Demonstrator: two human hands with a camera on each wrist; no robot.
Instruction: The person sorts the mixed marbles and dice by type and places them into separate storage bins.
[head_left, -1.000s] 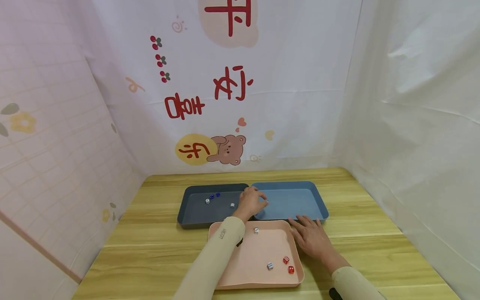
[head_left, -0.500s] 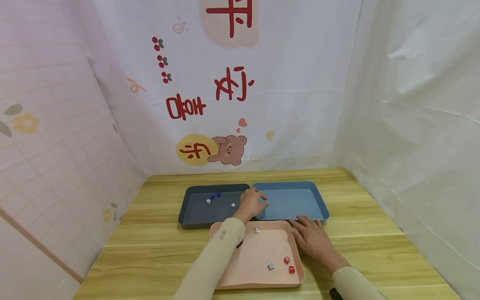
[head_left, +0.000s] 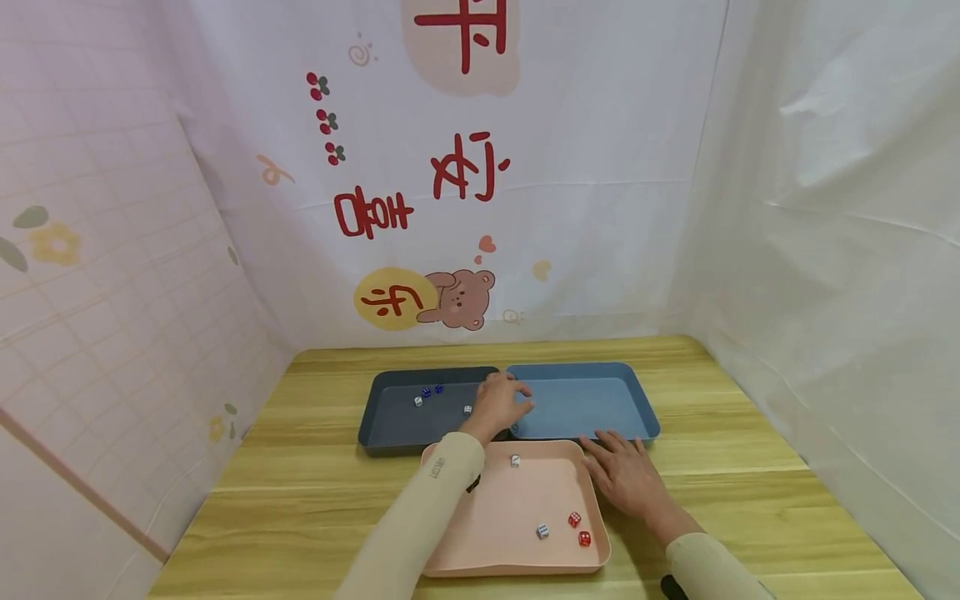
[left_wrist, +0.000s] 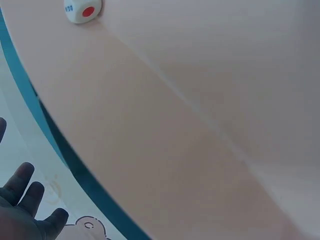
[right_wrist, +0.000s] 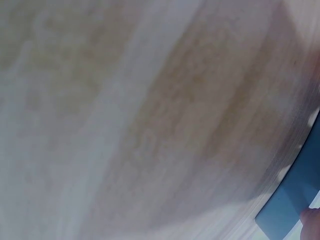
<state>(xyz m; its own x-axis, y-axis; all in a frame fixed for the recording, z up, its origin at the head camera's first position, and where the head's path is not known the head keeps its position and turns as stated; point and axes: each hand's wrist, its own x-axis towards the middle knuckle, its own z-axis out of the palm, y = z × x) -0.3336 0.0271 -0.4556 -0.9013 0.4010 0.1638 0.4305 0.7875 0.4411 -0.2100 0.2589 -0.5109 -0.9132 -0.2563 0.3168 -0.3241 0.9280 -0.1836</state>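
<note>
My left hand (head_left: 495, 404) is over the meeting edges of the dark grey tray (head_left: 382, 448) and the blue tray (head_left: 645, 408). Its thumb and fingers stand apart; the left wrist view shows the spread fingers (left_wrist: 31, 197) with no thing seen between them. A small bluish spot shows under the hand in the blue tray, too small to tell what. My right hand (head_left: 626, 475) rests its fingers on the blue tray's near rim. In the dark tray lie blue dice (head_left: 427, 392) and white dice (head_left: 418, 402); the hand may hide more.
A pink tray (head_left: 487, 542) sits in front of both others. It holds white dice (head_left: 543, 532) and red dice (head_left: 585, 539). All trays are on a wood-grain table (head_left: 285, 500), with white printed cloth (head_left: 600, 208) behind and at the sides.
My left hand has shifted very slightly left, its fingers spread much as before. The right hand stays at the blue tray's rim. The dice in plain view keep their places.
</note>
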